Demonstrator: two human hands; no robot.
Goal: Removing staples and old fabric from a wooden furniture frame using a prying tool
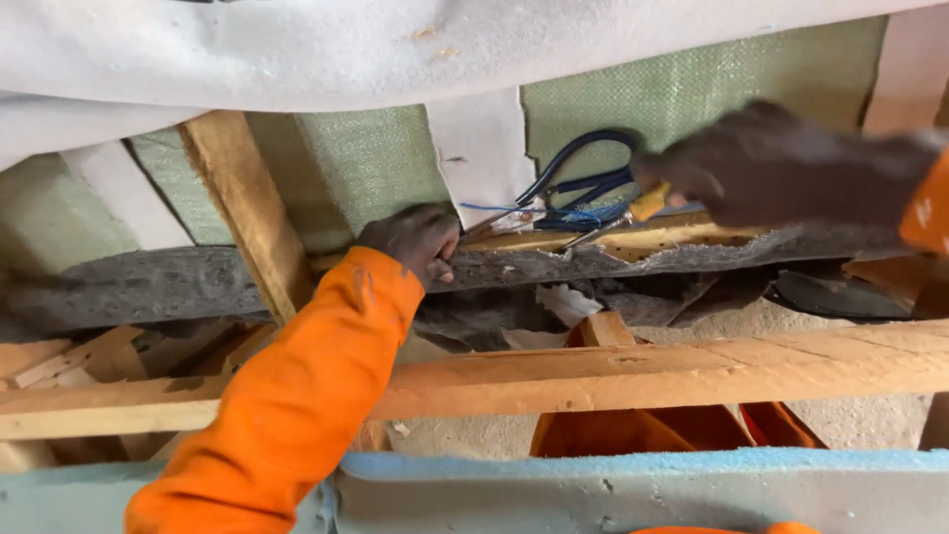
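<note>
Scissors (583, 193) lie between the hands, blades half hidden. Left hand (413, 240) grips grey felt edge (554, 262); right hand (771, 163) blurred, grip unclear.

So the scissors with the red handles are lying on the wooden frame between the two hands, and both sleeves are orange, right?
Not quite: the head view shows the scissors have dark blue handles, not red. The rest holds: they lie on the wooden frame between the left hand and the right hand, and both sleeves are orange.
</note>
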